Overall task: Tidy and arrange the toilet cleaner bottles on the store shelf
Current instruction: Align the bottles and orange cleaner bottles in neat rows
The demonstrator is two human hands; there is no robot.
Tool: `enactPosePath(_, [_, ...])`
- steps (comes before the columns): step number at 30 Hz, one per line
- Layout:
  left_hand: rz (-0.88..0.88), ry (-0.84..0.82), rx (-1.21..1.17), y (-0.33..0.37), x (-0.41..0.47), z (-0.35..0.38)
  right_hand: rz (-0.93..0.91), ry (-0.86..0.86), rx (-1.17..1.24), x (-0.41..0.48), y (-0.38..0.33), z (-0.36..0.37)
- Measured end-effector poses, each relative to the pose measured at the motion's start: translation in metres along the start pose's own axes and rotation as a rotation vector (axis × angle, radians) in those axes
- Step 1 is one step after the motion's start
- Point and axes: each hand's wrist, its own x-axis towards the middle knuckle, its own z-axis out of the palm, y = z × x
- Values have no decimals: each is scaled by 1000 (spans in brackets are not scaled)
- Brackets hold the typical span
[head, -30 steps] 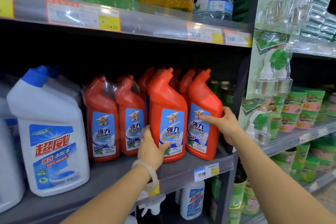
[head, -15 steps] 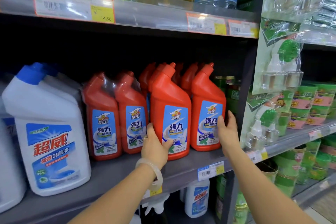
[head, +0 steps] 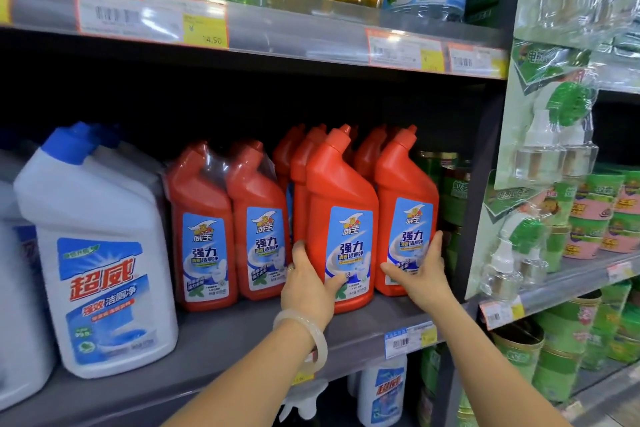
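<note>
Reaching up from the lower edge of the head view, both bare forearms stretch toward the middle shelf (head: 242,333). The left hand (head: 306,284), with a pale bangle (head: 304,333) on the wrist and a ring on one finger, cups the lower left side of the front orange bottle (head: 341,218): fingers wrap round its left edge, thumb lies across the bottom of its blue label. The right hand (head: 420,276) holds the rightmost orange bottle (head: 405,211) low down, thumb pointing left across the front of the label, fingers curled up its right side. Both bottles stand upright on the grey shelf, labels facing out, side by side, with more orange bottles close behind them. Just to their left stands a shrink-wrapped pair of orange bottles (head: 228,229), also upright. Further left sits a large white bottle (head: 97,253) with a blue cap, near the shelf's front edge. Green tins (head: 450,191) fill the dark gap to the right of the held bottles, against the shelf upright. Price tags (head: 149,15) line the rail of the shelf above.
</note>
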Motion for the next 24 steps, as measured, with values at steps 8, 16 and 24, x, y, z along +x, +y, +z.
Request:
enactPosePath(8, [82,422,-174,-29,-31,-47,-582,169,39,-91,-103,48])
enactPosePath(16, [-39,264,-122,-41,-26,-82,-317,-312,83,-29,-201,136])
enactPosePath(24, [23,104,37,-62,-37,-111,-208,-222,68,-21,-206,166])
